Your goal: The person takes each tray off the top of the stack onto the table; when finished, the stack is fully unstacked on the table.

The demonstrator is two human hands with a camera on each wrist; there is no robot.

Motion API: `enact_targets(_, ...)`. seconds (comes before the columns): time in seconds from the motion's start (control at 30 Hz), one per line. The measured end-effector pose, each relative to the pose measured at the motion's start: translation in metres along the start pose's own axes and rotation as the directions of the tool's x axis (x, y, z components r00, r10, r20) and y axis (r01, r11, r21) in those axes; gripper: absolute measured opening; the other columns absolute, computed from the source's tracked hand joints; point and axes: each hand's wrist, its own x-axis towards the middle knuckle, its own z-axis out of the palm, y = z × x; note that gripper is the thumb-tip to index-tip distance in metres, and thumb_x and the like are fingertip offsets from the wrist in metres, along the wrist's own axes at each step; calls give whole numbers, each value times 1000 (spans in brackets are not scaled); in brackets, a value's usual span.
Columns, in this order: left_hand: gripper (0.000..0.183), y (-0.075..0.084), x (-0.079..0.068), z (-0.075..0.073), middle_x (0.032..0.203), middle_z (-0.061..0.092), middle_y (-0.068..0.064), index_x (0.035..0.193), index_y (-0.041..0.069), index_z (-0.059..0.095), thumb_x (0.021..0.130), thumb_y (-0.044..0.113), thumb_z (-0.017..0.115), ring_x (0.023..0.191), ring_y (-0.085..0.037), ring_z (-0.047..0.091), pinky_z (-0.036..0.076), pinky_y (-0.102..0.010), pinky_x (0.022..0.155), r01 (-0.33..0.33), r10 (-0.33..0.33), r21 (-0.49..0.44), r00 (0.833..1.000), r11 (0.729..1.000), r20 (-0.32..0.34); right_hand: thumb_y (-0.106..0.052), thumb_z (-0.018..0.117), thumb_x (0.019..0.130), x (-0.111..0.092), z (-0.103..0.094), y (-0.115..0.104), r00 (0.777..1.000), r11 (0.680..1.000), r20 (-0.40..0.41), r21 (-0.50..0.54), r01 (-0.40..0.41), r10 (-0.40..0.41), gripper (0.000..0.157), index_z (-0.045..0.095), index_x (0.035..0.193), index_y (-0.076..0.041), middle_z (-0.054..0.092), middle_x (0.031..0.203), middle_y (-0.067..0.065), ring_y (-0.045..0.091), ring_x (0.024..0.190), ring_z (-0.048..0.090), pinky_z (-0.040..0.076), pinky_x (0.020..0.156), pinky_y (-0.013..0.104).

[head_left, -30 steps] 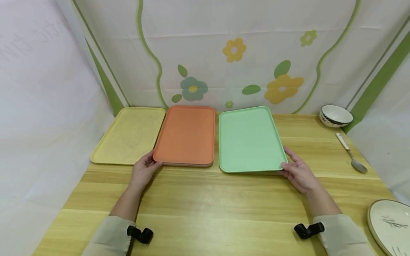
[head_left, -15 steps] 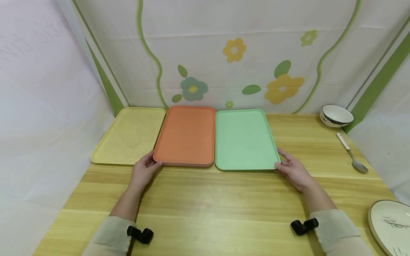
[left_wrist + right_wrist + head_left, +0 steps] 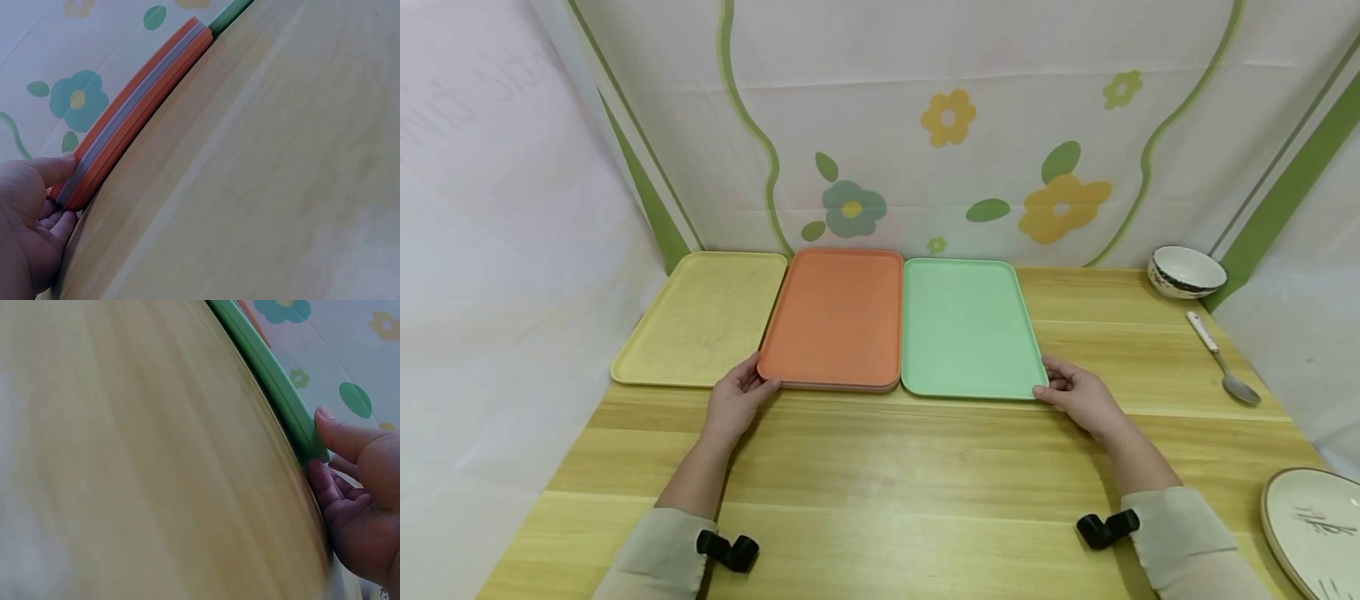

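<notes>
An orange tray (image 3: pixel 835 321) lies on top of a short stack; the left wrist view shows a greyish layer (image 3: pixel 134 106) between orange ones. My left hand (image 3: pixel 735 400) grips the stack's near left corner, thumb on the rim and fingers bent low at the side. To the right, a light green tray (image 3: pixel 970 329) lies beside the stack, its left edge against or very close to it. My right hand (image 3: pixel 1082 400) holds the green tray's near right corner, thumb at the rim, fingertips at its lower edge in the right wrist view.
A yellow tray (image 3: pixel 703 317) lies left of the stack on the wooden table (image 3: pixel 880 492). At the right are a patterned bowl (image 3: pixel 1187 273), a spoon (image 3: pixel 1223 358) and a stack of plates (image 3: pixel 1318 525) cut by the frame. A flowered cloth (image 3: pixel 880 108) hangs behind.
The green tray has moved left toward the orange stack, straightened and come down to the table, with my right hand holding its corner. My left hand has stayed put.
</notes>
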Motion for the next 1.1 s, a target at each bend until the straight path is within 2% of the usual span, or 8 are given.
enact_targets(0.13,69,0,-1,0,156,33,-22,153,0,27,95,9,64,145,-29,34,33,-38,116,1,-1,0,1000,1000,2,-42,65,93,-1,0,-4,1000,1000,-2,-3,-18,18,79,31,153,-3,48,138,22,17,105,52,47,76,13)
enact_targets(0.27,70,0,-1,-1,156,32,-23,153,-1,26,95,9,64,145,-30,33,33,-38,117,6,-6,6,1000,1000,3,-48,59,96,-3,1,-11,999,1000,-28,-9,-24,24,77,31,154,-6,42,146,23,31,120,48,49,87,26)
enact_targets(0.37,71,-1,-1,-1,156,32,-23,153,-1,26,95,9,65,145,-30,34,33,-38,117,8,-8,8,1000,1000,-1,-50,55,97,-2,2,-22,998,1000,-59,-9,-9,8,74,31,154,-8,42,148,21,33,124,45,47,90,33)
enact_targets(0.5,70,-2,-1,-1,156,33,-23,153,-1,27,95,10,65,144,-29,34,33,-37,116,3,-3,5,1000,1000,-6,-48,55,98,3,10,-40,997,999,-76,13,34,-33,72,34,153,-8,46,146,20,29,119,46,48,81,21)
enact_targets(0.63,71,-1,-2,-2,156,32,-23,153,0,26,95,10,65,145,-29,34,33,-37,116,2,-2,1,1000,1000,-1,-44,57,98,12,23,-58,995,996,-60,35,84,-82,69,36,152,-6,49,142,21,29,115,49,48,76,14)
enact_targets(0.9,71,2,-3,-1,156,32,-22,153,0,27,95,12,65,145,-30,34,33,-38,117,9,-9,9,1000,1000,-6,-34,59,99,30,60,-89,992,989,-7,70,130,-129,62,39,150,-5,51,142,21,35,123,52,51,87,28)
enact_targets(1.1,69,1,-1,-1,156,34,-21,152,-1,29,95,11,65,144,-28,35,34,-36,116,2,-2,9,1000,1000,-13,-27,62,98,38,91,-107,990,982,19,130,137,-140,58,43,148,-5,53,139,20,33,120,54,53,89,33)
